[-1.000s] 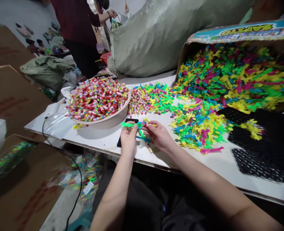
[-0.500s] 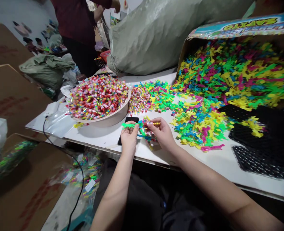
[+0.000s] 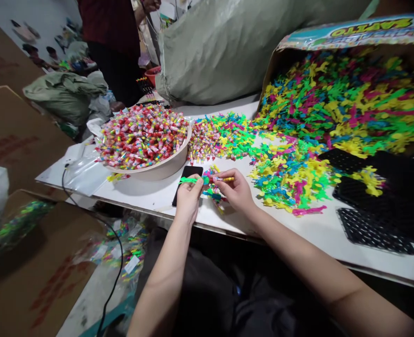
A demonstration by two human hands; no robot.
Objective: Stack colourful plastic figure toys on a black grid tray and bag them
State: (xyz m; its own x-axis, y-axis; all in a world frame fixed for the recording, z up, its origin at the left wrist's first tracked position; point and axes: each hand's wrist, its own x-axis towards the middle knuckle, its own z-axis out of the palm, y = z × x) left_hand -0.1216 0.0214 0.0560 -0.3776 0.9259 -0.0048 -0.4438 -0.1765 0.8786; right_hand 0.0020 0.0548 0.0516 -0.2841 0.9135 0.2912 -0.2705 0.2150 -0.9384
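My left hand [image 3: 189, 197] pinches a green plastic figure [image 3: 189, 179] that sticks out to the left of the fingers. My right hand [image 3: 236, 189] is closed on a small striped tube [image 3: 224, 179] with a yellow end, its tip pointing at the figure's blue-green end. The two pieces are close together; whether they touch I cannot tell. Below and between the hands lies a small heap of coloured pieces [image 3: 214, 193], partly hidden. A black phone [image 3: 179, 191] lies on the white table [image 3: 235, 223], partly behind my left hand.
A round basin [image 3: 171, 167] heaped with small striped tubes stands at the left. Loose coloured figures [image 3: 291, 180] spread out from a tipped carton [image 3: 277, 61] at the right. Black perforated trays [image 3: 371, 229] lie far right. Behind are a large grey-green sack [image 3: 210, 61] and a standing person [image 3: 112, 47].
The green figure has turned slightly in my left hand, and its blue-green end now faces the tube in my right hand. The view has shifted a little.
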